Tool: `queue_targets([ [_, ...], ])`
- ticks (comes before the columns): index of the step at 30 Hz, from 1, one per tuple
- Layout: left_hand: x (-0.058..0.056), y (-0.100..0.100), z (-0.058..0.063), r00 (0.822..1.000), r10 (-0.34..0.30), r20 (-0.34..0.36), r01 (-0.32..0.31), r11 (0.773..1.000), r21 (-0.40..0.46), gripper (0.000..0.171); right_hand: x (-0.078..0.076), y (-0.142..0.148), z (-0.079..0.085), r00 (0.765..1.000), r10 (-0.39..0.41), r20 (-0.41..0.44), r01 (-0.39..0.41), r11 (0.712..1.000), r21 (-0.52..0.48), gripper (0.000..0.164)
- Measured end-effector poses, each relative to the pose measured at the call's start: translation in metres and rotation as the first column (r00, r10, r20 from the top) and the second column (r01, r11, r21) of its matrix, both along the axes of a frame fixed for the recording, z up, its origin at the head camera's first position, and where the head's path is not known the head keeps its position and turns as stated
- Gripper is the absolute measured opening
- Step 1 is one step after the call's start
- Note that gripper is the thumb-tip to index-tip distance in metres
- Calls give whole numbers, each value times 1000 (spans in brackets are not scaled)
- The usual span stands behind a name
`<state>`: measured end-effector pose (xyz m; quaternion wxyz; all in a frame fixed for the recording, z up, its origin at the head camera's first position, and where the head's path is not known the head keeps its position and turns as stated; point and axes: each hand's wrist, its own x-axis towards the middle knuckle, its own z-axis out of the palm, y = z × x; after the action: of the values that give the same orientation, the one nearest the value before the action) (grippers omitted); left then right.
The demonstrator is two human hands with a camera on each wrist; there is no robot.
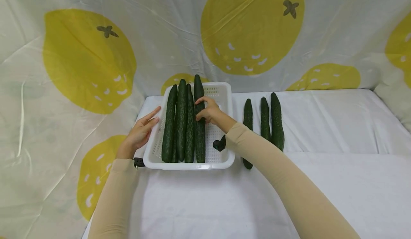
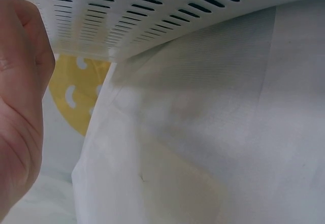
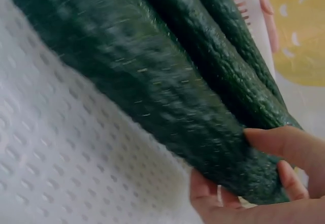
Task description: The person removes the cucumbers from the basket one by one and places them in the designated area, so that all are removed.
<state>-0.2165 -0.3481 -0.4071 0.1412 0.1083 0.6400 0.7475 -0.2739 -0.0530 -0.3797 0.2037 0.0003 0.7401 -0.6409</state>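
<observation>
My right hand (image 1: 212, 113) grips a long dark green cucumber (image 1: 200, 135) inside a white perforated plastic basket (image 1: 192, 166). In the right wrist view, thumb and fingers (image 3: 294, 145) curl round one end of this cucumber, whose body slants over the basket's dimpled floor. Several other cucumbers (image 1: 181, 125) lie side by side to its left, their far ends up against the back rim. At the basket's left side is my left hand (image 1: 138, 135), fingers extended along the rim. The left wrist view has that hand beside the slotted basket wall (image 2: 137, 18).
Three more cucumbers lie on the white cloth right of the basket: one (image 1: 248, 114) partly behind my right sleeve (image 1: 269, 160), two (image 1: 277, 121) farther right. A lemon-print curtain (image 1: 170, 35) hangs behind and to the left of the table (image 1: 192, 203).
</observation>
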Motion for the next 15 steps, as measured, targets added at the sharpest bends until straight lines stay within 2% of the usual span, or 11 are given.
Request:
queue_targets([
  [3, 0, 2, 0, 1000, 15, 7, -15, 1000, -16, 54, 1, 3, 5, 999, -3, 41, 5, 999, -40, 54],
  [10, 0, 2, -2, 1000, 22, 19, -22, 999, -24, 55, 2, 11, 16, 992, 19, 128, -9, 997, -80, 63],
  [15, 1, 1, -1, 1000, 27, -1, -27, 999, -35, 55, 1, 19, 24, 991, 26, 131, -11, 994, -111, 64],
])
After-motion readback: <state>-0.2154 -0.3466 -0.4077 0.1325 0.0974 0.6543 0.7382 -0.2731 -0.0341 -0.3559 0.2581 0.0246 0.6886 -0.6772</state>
